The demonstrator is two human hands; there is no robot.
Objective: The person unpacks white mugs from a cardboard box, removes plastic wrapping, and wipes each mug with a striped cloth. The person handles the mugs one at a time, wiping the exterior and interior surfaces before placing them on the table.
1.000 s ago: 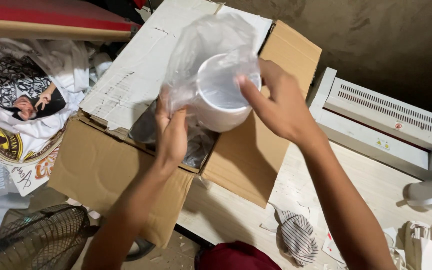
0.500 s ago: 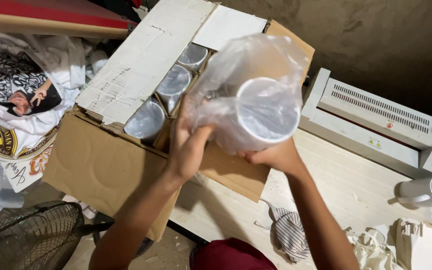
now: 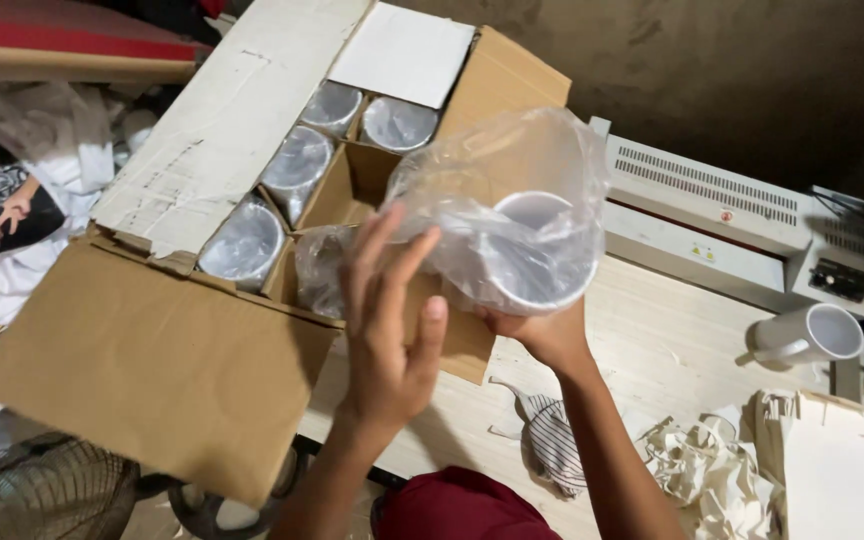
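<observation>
A pale wooden desk stands under a dark wall, with an open cardboard box overhanging its near-left edge. Above the box's right flap, the right hand cups a white mug from beneath, still inside its clear plastic bag. The left hand is spread wide, fingers touching the bag. Four wrapped mugs remain in the box. Right of the box the desk offers bare room before a bare mug and a white machine.

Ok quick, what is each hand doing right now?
Left hand: open, fingers spread, touching the clear plastic bag.
Right hand: closed under the white mug inside that bag, holding it up.
</observation>
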